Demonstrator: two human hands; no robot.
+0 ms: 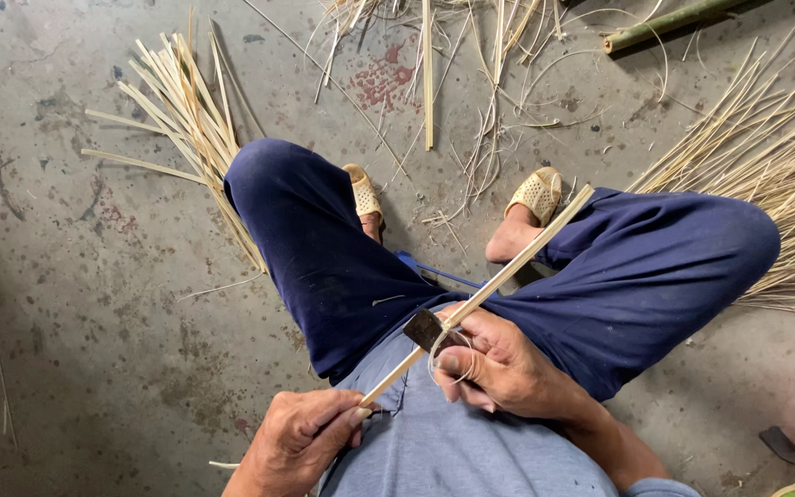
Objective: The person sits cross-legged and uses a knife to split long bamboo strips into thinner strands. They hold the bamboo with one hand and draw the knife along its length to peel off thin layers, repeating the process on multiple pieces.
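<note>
Left hand (301,433) pinches a pale bamboo strip (499,281) (flat, slender); right hand (494,364) grips a dark blade (425,329).

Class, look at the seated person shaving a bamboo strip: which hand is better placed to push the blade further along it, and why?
Right. The right hand already grips the knife against the bamboo strip; the left hand only pinches the strip's near end.

A bamboo strip (489,290) runs from the left hand (301,437) at lower centre up to the right, across the right hand (499,364) and its blade (427,329); split-strip bundles lie upper left (181,110) and far right (766,156)
</note>
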